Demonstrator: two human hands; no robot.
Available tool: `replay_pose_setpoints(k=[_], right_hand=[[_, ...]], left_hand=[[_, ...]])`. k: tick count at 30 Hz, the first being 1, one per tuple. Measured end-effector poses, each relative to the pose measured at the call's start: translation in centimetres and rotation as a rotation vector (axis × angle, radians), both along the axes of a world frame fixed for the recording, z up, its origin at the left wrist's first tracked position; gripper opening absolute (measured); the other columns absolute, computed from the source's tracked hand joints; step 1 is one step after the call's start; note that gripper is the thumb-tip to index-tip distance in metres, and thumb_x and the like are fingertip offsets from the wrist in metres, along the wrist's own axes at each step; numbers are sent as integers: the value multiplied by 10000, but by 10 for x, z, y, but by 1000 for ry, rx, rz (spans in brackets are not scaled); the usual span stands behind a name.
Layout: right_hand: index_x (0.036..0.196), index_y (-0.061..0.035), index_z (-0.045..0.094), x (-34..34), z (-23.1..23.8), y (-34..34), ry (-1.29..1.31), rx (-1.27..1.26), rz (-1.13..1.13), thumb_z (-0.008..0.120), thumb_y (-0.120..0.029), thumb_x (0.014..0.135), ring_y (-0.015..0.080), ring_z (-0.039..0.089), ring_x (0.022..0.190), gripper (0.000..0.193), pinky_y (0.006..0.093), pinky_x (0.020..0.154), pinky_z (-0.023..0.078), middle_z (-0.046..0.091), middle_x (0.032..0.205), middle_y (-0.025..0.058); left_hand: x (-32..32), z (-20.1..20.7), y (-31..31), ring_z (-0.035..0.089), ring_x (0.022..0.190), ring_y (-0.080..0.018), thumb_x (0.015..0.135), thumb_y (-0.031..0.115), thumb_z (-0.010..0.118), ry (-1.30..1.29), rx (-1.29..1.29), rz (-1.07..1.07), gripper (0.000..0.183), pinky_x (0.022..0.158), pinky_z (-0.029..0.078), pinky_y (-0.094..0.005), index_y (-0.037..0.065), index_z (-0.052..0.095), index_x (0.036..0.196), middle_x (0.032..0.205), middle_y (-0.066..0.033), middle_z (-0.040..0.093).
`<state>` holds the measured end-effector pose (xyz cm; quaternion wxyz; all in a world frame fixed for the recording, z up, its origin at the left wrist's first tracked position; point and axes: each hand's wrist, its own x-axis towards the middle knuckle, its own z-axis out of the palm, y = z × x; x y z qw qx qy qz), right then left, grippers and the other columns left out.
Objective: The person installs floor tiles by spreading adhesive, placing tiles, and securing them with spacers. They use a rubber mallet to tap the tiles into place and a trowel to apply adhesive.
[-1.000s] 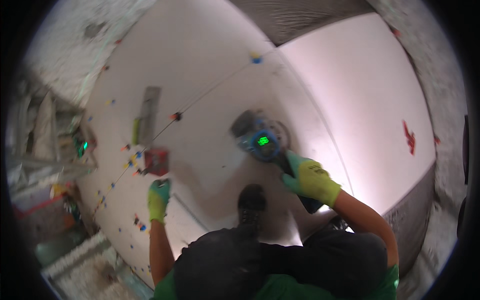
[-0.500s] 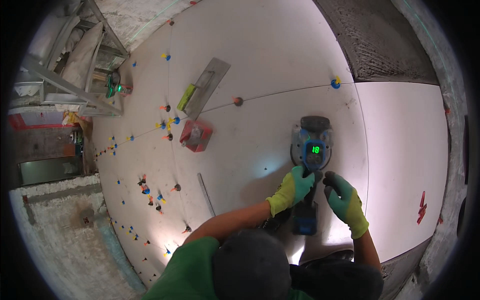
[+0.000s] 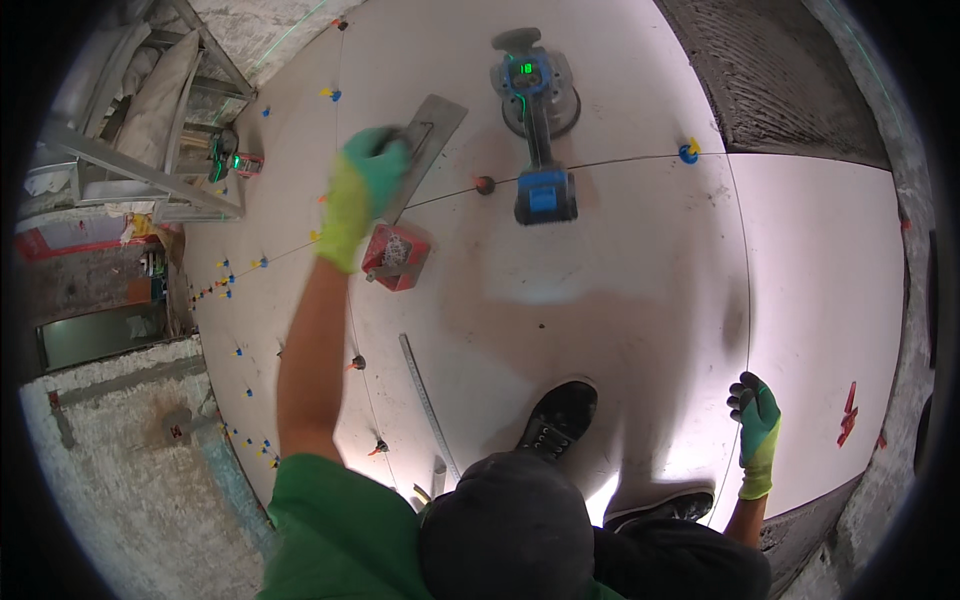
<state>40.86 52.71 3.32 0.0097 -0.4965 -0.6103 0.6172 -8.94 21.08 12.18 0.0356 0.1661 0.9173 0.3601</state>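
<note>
My left hand [image 3: 368,185], in a green-and-yellow glove, is over the handle side of a notchless steel trowel [image 3: 432,135]. Motion smears its fingers, and the handle is hidden, so a grip cannot be made out. My right hand [image 3: 757,415], gloved alike, hangs at the right above a tile joint, holding nothing, fingers loosely bent and apart. Beyond my feet, a blue-and-black cordless tile vibrator [image 3: 540,125] with a round suction pad and lit green display stands on the large pale tiles [image 3: 620,240], untouched by either hand.
A red tub [image 3: 397,257] sits below the trowel. Blue, yellow and orange tile levelling clips [image 3: 689,150] line the joints. A metal straightedge strip [image 3: 425,395] lies left of my shoe [image 3: 560,415]. Grey mortar [image 3: 770,80] borders the tiles at upper right; a metal frame [image 3: 150,165] stands at left.
The tile vibrator has gone from between my hands to farther off and left, released. My left hand has swung left to the trowel; my right has moved right and down.
</note>
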Motion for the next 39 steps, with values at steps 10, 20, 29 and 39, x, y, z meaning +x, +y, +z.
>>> replay_pose_setpoints(k=[10, 20, 29, 39], right_hand=[[1277, 46, 625, -20, 23, -22, -26, -34, 105, 482, -22, 987, 136, 649, 856, 331, 262, 762, 531, 703, 1003, 80], [1240, -13, 671, -59, 96, -55, -125, -54, 443, 589, -196, 937, 197, 720, 830, 364, 324, 767, 553, 744, 916, 141], [1258, -44, 654, -61, 84, -40, -90, 72, 586, 581, -292, 955, 341, 697, 1000, 398, 409, 878, 540, 727, 1071, 179], [1202, -41, 654, -40, 68, -37, -32, 24, 556, 514, -338, 979, 359, 671, 1008, 396, 449, 887, 513, 704, 1070, 193]], left_hand=[[-5, -103, -152, 717, 674, -316, 814, 292, 718, -418, -971, -218, 296, 617, 564, -422, 8, 708, 895, 814, -184, 728], [-3, -119, -164, 663, 859, -451, 851, 402, 656, -205, -920, -490, 384, 746, 519, -502, 25, 711, 907, 898, -231, 699], [-9, -146, -196, 679, 979, -406, 858, 341, 651, -335, -860, -303, 332, 783, 544, -488, 21, 706, 924, 999, -214, 718], [-25, -123, -182, 686, 919, -419, 823, 409, 726, -334, -947, -404, 424, 764, 522, -446, -3, 714, 923, 926, -218, 726]])
